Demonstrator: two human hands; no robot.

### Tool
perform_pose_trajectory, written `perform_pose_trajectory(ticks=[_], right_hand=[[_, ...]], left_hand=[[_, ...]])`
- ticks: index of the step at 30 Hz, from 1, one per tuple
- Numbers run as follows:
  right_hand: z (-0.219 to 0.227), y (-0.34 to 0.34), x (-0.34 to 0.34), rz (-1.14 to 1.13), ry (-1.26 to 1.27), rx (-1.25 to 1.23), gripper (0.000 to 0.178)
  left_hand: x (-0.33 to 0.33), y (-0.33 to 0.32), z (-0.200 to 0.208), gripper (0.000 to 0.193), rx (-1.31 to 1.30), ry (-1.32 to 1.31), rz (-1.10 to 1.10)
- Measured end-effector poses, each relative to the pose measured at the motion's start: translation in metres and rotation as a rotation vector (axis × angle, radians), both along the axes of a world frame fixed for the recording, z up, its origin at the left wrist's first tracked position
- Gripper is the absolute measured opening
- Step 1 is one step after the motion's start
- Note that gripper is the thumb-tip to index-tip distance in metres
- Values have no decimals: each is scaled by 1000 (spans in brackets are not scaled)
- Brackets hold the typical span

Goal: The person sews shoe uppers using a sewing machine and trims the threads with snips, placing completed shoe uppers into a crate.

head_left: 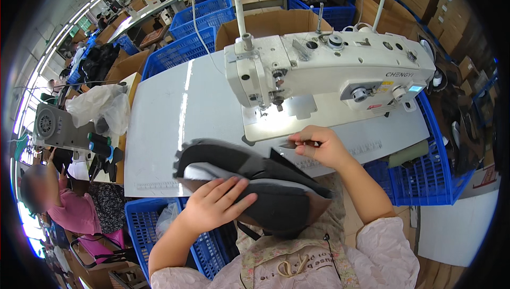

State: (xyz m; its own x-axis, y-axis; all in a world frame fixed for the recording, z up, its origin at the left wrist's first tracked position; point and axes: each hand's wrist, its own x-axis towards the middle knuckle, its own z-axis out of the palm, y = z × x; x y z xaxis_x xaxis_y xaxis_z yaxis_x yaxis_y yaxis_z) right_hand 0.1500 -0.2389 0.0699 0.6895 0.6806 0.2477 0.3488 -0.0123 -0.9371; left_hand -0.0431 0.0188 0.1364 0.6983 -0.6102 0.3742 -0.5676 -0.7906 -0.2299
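Black cloth piece (281, 206), maybe part of a shoe, sits at the front edge of the bench (154, 124), partly above the gray top and partly past it, close to you. It is bent and puffy, with a pale lining (199, 172) peeking out of its opening. Your left hand (218, 204) holds it, with the fingers spread over the top; I cannot see what grips it from below. If those fingers go slack, it could tip off the front edge and drop, because so much of it sticks out past the bench. It looks soft, so a hard squeeze could crease it or make the layers slide.

Your right hand (316, 145) is pinched around a small dark bit (288, 145), just by a black pointed flap (287, 162). I cannot tell if that bit is a tool or some cloth. If it is sharp, one slip could nick the flap, since the two are so near.

Farther in from the front edge stands the sewing machine (340, 71), with bright light under its needle end. Fingers that stray under there could get poked if the machine ran. By the left corner of the front edge, a blue basket (139, 220) sits lower down; a dropped piece could fall in there.
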Motion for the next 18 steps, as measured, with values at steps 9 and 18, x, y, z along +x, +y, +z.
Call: perform_pose_trajectory(ticks=[9, 18], right_hand=[[-77, -51, 27, -649, -65, -153, 33], [-76, -49, 26, -606, -162, -102, 28]], left_hand=[[-68, 160, 8, 60, -908, 166, 1054], [223, 267, -18, 62, -1116, 71, 947]])
